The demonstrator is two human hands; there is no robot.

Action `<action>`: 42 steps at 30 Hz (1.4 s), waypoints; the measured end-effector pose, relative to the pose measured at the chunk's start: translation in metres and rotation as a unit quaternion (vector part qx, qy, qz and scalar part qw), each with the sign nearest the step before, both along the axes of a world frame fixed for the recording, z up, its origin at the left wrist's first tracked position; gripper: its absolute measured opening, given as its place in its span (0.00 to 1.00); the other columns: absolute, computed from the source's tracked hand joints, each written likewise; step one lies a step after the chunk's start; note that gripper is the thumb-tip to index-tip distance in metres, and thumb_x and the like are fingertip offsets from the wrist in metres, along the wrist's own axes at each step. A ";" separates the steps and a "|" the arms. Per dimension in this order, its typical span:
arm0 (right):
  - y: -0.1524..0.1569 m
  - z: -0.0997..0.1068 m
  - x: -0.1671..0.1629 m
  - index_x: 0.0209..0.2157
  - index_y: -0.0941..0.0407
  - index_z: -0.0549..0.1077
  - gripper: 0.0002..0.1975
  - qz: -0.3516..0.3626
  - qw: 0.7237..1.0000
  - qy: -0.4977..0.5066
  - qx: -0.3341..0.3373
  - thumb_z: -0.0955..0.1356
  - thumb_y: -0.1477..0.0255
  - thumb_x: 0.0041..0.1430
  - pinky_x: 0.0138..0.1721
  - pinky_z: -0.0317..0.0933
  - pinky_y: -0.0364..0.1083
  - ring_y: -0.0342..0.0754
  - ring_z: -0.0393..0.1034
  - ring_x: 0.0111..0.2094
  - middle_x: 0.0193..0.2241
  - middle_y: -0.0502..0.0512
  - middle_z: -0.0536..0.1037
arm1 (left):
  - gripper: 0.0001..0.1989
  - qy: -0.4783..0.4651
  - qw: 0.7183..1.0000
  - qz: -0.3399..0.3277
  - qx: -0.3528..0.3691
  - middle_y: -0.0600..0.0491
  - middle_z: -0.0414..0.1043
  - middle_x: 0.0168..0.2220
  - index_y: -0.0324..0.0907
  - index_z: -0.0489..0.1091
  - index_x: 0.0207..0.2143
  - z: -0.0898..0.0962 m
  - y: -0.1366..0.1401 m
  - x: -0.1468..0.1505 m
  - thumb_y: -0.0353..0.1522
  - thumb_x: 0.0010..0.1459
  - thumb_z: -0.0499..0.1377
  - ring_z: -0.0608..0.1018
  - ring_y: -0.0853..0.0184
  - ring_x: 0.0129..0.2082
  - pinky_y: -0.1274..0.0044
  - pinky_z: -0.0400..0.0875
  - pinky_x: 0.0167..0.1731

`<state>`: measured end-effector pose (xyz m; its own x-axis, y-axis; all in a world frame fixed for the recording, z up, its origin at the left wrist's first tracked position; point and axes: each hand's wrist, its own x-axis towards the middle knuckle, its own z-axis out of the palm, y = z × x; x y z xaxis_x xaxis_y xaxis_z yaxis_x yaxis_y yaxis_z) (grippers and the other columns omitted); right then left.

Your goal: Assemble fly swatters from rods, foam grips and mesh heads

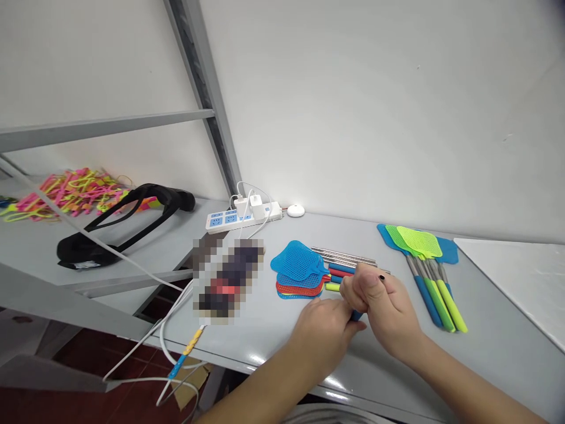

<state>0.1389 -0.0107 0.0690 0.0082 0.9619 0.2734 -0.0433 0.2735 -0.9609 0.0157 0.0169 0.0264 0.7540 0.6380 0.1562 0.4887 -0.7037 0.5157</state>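
Left hand [324, 330] fingers around blue handle [355, 316], right hand [388, 315] fingers curled tight, contents hidden, swatters [421, 242] right on bench [498, 318]

Blue handle [356, 316], mostly hidden

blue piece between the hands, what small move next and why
Perhaps press the left hand and right hand together: both fists meet at the blue piece, and the swatters at right have handles joined to shafts.
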 end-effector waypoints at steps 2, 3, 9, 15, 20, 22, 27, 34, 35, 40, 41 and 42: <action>0.000 -0.002 0.000 0.22 0.52 0.53 0.23 0.003 1.000 -0.002 -0.003 0.59 0.55 0.68 0.23 0.42 0.45 0.42 0.45 0.21 0.18 0.44 0.52 | 0.07 -0.004 1.000 0.001 0.005 0.51 0.78 0.34 0.41 0.71 0.39 -0.001 0.000 0.000 0.30 0.62 0.55 0.78 0.60 0.34 0.73 0.63 0.29; 0.000 -0.003 0.001 0.22 0.52 0.54 0.24 0.004 1.000 -0.004 -0.003 0.59 0.55 0.68 0.23 0.42 0.45 0.42 0.46 0.21 0.18 0.44 0.52 | 0.07 -0.006 1.000 0.001 0.007 0.51 0.78 0.34 0.41 0.71 0.39 -0.001 0.000 0.000 0.30 0.62 0.55 0.78 0.60 0.34 0.72 0.63 0.29; -0.001 -0.010 0.002 0.22 0.52 0.54 0.23 0.007 1.000 0.001 -0.001 0.59 0.54 0.67 0.23 0.43 0.45 0.42 0.46 0.21 0.18 0.44 0.52 | 0.07 -0.016 1.000 -0.001 0.016 0.52 0.78 0.33 0.41 0.71 0.38 -0.003 -0.001 0.000 0.30 0.63 0.53 0.78 0.61 0.33 0.73 0.64 0.29; 0.001 -0.010 0.003 0.22 0.53 0.54 0.23 0.018 1.000 0.010 0.000 0.59 0.55 0.68 0.23 0.42 0.45 0.42 0.46 0.21 0.18 0.44 0.52 | 0.06 -0.018 1.000 0.000 0.013 0.52 0.78 0.32 0.41 0.71 0.37 -0.002 0.000 -0.001 0.32 0.62 0.54 0.78 0.61 0.31 0.73 0.65 0.28; -0.004 -0.013 0.001 0.23 0.53 0.55 0.22 0.031 0.999 -0.008 -0.013 0.59 0.57 0.68 0.25 0.44 0.45 0.43 0.47 0.23 0.20 0.45 0.54 | 0.10 -0.066 0.998 -0.012 0.008 0.51 0.79 0.38 0.43 0.71 0.42 0.000 -0.002 -0.004 0.29 0.60 0.53 0.79 0.59 0.37 0.71 0.68 0.34; -0.007 -0.016 -0.001 0.23 0.53 0.56 0.21 0.028 0.999 -0.021 -0.005 0.59 0.58 0.69 0.26 0.45 0.46 0.44 0.48 0.24 0.21 0.45 0.55 | 0.11 -0.085 0.996 -0.019 -0.002 0.51 0.78 0.39 0.43 0.71 0.44 0.000 -0.003 -0.005 0.29 0.60 0.53 0.79 0.59 0.37 0.71 0.69 0.34; -0.011 -0.018 -0.004 0.25 0.53 0.57 0.19 0.014 0.998 -0.062 0.023 0.58 0.61 0.70 0.27 0.48 0.46 0.44 0.52 0.24 0.22 0.46 0.59 | 0.11 -0.125 0.992 -0.023 -0.010 0.49 0.78 0.37 0.42 0.71 0.42 0.000 -0.005 -0.005 0.29 0.59 0.53 0.79 0.60 0.37 0.73 0.71 0.33; -0.002 -0.003 0.011 0.45 0.52 0.67 0.29 0.059 0.976 -0.192 0.081 0.50 0.47 0.65 0.42 0.59 0.51 0.52 0.64 0.40 0.38 0.56 0.70 | 0.05 -0.204 0.978 0.021 0.028 0.51 0.72 0.27 0.43 0.64 0.30 -0.001 -0.009 -0.008 0.30 0.60 0.52 0.74 0.64 0.27 0.74 0.64 0.26; 0.001 -0.003 0.013 0.48 0.51 0.67 0.30 0.053 0.975 -0.200 0.080 0.48 0.46 0.65 0.46 0.60 0.52 0.54 0.65 0.44 0.42 0.57 0.70 | 0.08 -0.227 0.973 0.035 0.034 0.52 0.69 0.24 0.43 0.61 0.27 0.000 -0.010 -0.009 0.31 0.60 0.51 0.71 0.65 0.25 0.74 0.61 0.25; 0.028 -0.021 0.008 0.54 0.50 0.66 0.16 -0.018 0.921 -0.379 0.091 0.58 0.62 0.69 0.55 0.57 0.55 0.55 0.61 0.55 0.53 0.58 0.69 | 0.11 -0.345 0.936 0.060 0.027 0.55 0.60 0.21 0.44 0.56 0.27 0.004 -0.013 -0.016 0.33 0.64 0.46 0.66 0.68 0.23 0.75 0.58 0.25; 0.034 -0.026 0.004 0.55 0.50 0.67 0.17 -0.022 0.897 -0.428 0.106 0.60 0.63 0.68 0.57 0.56 0.57 0.56 0.60 0.57 0.56 0.59 0.68 | 0.11 -0.356 0.933 0.058 0.024 0.55 0.61 0.22 0.44 0.57 0.27 0.004 -0.013 -0.017 0.33 0.65 0.46 0.66 0.67 0.23 0.74 0.58 0.26; 0.039 -0.030 -0.001 0.56 0.51 0.66 0.18 -0.021 0.871 -0.477 0.115 0.61 0.64 0.67 0.58 0.55 0.58 0.58 0.58 0.59 0.59 0.60 0.66 | 0.11 -0.361 0.930 0.058 0.020 0.55 0.61 0.22 0.44 0.58 0.28 0.004 -0.014 -0.017 0.32 0.65 0.45 0.66 0.67 0.24 0.74 0.59 0.27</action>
<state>0.1383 0.0286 0.0389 -0.2953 0.8851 0.3598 0.7598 0.4459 -0.4732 -0.0017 0.0032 0.0300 0.3697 0.6908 0.6213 0.0978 -0.6939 0.7134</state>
